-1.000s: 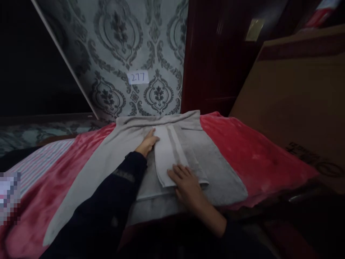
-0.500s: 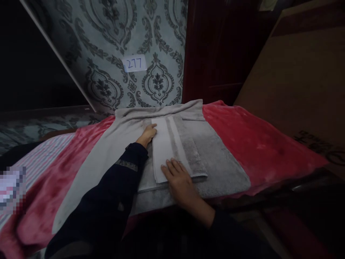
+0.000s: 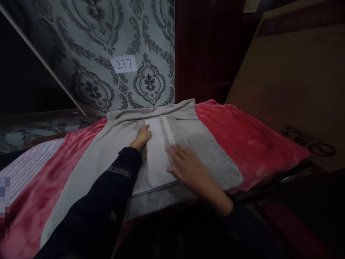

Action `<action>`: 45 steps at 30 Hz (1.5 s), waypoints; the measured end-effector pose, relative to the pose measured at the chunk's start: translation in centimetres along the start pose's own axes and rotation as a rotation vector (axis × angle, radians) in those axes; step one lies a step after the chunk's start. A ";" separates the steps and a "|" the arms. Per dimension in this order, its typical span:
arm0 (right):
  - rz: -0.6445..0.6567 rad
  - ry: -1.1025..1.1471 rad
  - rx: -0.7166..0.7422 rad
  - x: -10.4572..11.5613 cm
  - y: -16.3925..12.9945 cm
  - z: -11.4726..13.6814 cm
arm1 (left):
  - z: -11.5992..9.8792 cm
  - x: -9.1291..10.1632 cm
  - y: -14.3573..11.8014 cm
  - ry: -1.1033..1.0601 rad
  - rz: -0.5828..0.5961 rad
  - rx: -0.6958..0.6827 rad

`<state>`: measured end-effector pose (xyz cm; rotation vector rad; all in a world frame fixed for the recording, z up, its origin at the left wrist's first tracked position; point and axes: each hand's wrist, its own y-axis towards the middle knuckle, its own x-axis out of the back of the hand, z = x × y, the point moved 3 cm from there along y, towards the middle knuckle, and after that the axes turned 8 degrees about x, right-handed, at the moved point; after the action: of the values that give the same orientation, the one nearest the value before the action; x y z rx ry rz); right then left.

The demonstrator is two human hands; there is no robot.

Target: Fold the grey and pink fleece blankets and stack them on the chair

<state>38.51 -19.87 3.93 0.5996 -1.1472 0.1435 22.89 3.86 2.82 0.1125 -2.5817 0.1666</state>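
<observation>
A folded towel (image 3: 157,162), white with a grey stripe and a grey part to its right, lies flat on a large grey cloth (image 3: 86,172). At the towel's upper left edge is my left hand (image 3: 142,136), fingers mostly curled and the index fingertip over the border. It seems to hold that edge, though its underside is hidden. My right hand (image 3: 188,167), smeared by motion, is over the towel's right side with fingers stretched out and thumb apart. Nothing shows in its grasp, and it covers the towel's lower right part.
Red plush fabric (image 3: 242,133) spreads beneath the grey cloth, showing on both sides. Striped cloth (image 3: 40,154) lies at the left. A large cardboard box (image 3: 296,79) stands at right. Behind are patterned wallpaper (image 3: 91,39) with a paper label (image 3: 124,64) and a dark red panel (image 3: 202,46).
My right hand has moved up and right across the towel from its lower edge. The left hand stays at the upper left edge. The whole view has shifted slightly.
</observation>
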 end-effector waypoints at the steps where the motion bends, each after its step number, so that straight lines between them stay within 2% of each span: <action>1: -0.021 -0.031 -0.031 0.4 0.0 -0.9 | 0.0 0.0 -0.1 0.010 0.000 -0.003; 3: 0.031 -0.061 -0.040 -0.3 -0.3 -2.1 | 0.0 -0.1 -0.2 0.031 -0.008 -0.009; 7: 0.190 -0.024 0.011 -3.0 -1.6 -2.4 | -0.2 0.5 -0.3 0.093 -0.041 -0.022; 10: 0.273 0.038 0.044 -2.2 -1.0 -2.9 | -1.3 1.1 -0.1 0.171 -0.065 -0.060; 12: 0.261 0.055 0.056 -0.8 0.5 -3.6 | -2.9 0.9 -0.1 0.234 -0.072 -0.141; 15: 0.164 0.034 0.072 -0.1 3.3 -4.3 | -5.5 -1.9 -0.6 0.342 0.044 -0.336; 17: 0.178 0.044 0.111 -1.3 4.5 -4.4 | -6.4 -5.0 -1.1 0.496 0.191 -0.491; 19: 0.227 0.072 0.127 -3.1 5.0 -4.4 | -6.1 -7.8 -1.4 0.688 0.288 -0.631; 21: 0.263 0.103 0.119 -4.4 4.9 -4.4 | -5.2 -9.6 -1.1 0.832 0.319 -0.725; 24: 0.301 0.147 0.106 -5.0 4.4 -4.6 | -4.0 -10.1 0.5 0.905 0.321 -0.827; 27: 0.320 0.172 0.095 -4.9 4.2 -4.8 | -3.9 -9.1 2.8 0.913 0.317 -0.899; 33: 0.319 0.219 0.112 -5.4 4.1 -5.3 | -4.7 -7.9 6.7 0.882 0.330 -0.807; 36: 0.327 0.220 0.123 -5.8 4.1 -5.5 | -4.8 -7.9 7.3 0.825 0.259 -0.833; 40: 0.310 0.168 0.124 -5.7 4.2 -5.5 | -5.0 -7.9 6.9 0.796 0.172 -0.822; 45: 0.307 0.024 0.111 -4.7 4.2 -4.9 | -5.8 -7.5 4.9 0.837 0.076 -0.685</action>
<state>38.78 -12.93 0.02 0.5152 -1.2084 0.4785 31.67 9.88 3.24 -0.2572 -1.6853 -0.5345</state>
